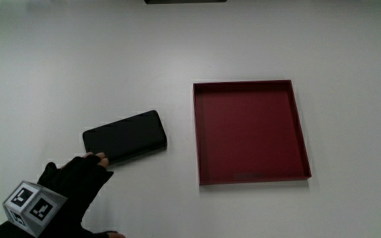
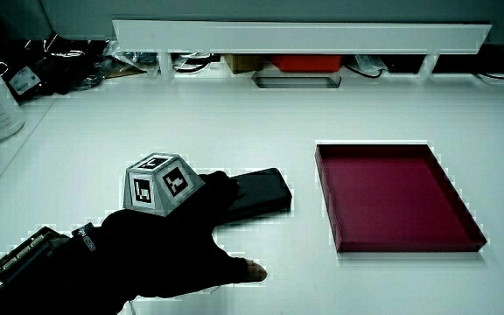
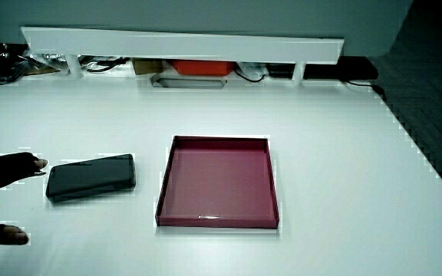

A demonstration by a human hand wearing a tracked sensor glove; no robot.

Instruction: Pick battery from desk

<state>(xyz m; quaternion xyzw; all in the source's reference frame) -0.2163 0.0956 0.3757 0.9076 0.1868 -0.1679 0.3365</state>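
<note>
I see a smooth white table (image 1: pixel 58 59) bearing a shallow square dark-red tray (image 1: pixel 250 131) with low walls. Beside it lies the flat, glossy black rectangular battery (image 1: pixel 125 137), round-cornered. My black-gloved hand (image 1: pixel 71 188) sits by its end nearer me, fingers (image 3: pixel 23 163) spread wide, holding nothing.

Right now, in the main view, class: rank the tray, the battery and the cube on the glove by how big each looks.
1. Tray, clearly largest.
2. Battery.
3. Cube, smallest, though it sits nearer the camera, so its true size is unsure.
</note>
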